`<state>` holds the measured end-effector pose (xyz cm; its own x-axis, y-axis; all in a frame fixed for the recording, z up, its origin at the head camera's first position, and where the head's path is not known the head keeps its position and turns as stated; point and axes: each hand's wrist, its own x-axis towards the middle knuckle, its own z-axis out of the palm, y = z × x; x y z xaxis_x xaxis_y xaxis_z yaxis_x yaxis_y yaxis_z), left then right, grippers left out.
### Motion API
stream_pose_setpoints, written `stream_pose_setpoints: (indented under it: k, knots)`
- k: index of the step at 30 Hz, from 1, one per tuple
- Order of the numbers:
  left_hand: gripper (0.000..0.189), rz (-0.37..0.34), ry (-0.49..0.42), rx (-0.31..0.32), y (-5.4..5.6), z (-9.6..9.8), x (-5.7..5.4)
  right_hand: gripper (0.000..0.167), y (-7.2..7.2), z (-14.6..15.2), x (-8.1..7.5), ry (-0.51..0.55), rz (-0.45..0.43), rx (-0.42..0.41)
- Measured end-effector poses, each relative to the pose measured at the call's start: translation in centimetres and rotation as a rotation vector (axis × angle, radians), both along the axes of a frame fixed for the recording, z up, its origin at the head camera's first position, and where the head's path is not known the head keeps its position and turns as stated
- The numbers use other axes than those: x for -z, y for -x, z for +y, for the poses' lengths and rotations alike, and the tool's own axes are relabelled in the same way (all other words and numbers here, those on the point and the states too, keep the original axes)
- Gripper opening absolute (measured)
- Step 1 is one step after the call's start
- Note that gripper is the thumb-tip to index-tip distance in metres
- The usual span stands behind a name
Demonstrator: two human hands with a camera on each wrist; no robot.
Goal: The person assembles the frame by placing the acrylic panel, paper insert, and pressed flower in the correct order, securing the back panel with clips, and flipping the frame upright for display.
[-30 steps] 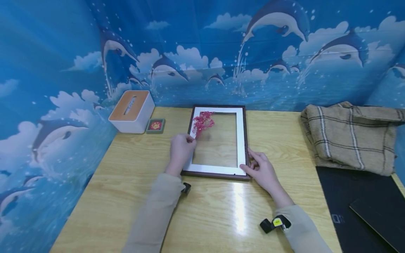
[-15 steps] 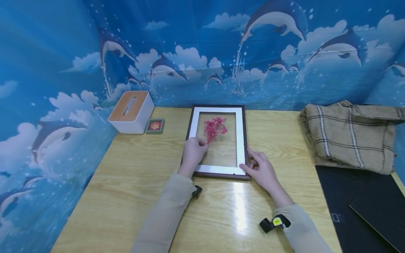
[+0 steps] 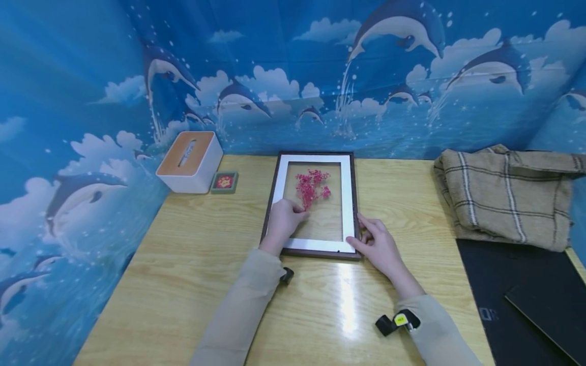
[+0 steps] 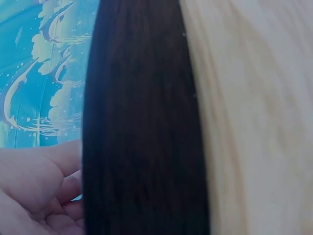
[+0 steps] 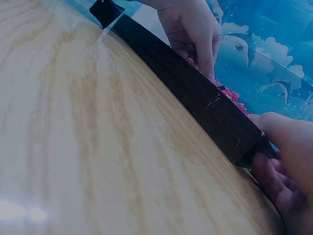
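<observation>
A dark-brown picture frame (image 3: 349, 203) with a white inner border lies flat on the table, its middle see-through. Over its opening is a sprig of pink dried flowers (image 3: 309, 187). My left hand (image 3: 282, 222) reaches across the frame's left side and pinches the sprig's stem end between thumb and fingers. At the lower right corner my right hand (image 3: 379, 246) grips the frame, thumb on top and fingers along the side. The right wrist view shows the frame's dark front edge (image 5: 186, 83) with that hand at its corner. In the left wrist view, the edge hides part of the left hand (image 4: 34, 181).
A white tissue box (image 3: 189, 162) with a wood-coloured lid stands at the back left, beside a small green-edged square (image 3: 225, 182). A folded plaid cloth (image 3: 503, 198) lies at the right, with black flat panels (image 3: 490, 274) in front. A dolphin-print curtain (image 3: 284, 61) borders the table.
My left hand has carried the flower sprig rightward, from the frame's left border to over the middle of the opening. The right hand has stayed at the corner.
</observation>
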<state>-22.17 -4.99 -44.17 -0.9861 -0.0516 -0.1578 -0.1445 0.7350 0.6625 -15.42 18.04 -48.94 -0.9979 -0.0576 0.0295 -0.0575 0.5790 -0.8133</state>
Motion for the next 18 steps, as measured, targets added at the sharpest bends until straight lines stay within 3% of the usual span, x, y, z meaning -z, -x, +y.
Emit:
stream_pose_setpoints:
  k: [7, 18]
  knots:
    - [0.011, -0.035, -0.002, 0.06, 0.0, -0.1, -0.2, 0.077, -0.1, 0.0, -0.1, 0.003, -0.009, -0.001]
    - [0.015, -0.071, 0.034, 0.083, -0.7, -1.2, -0.8, 0.077, -0.1, 0.0, -0.1, 0.0, -0.005, 0.0]
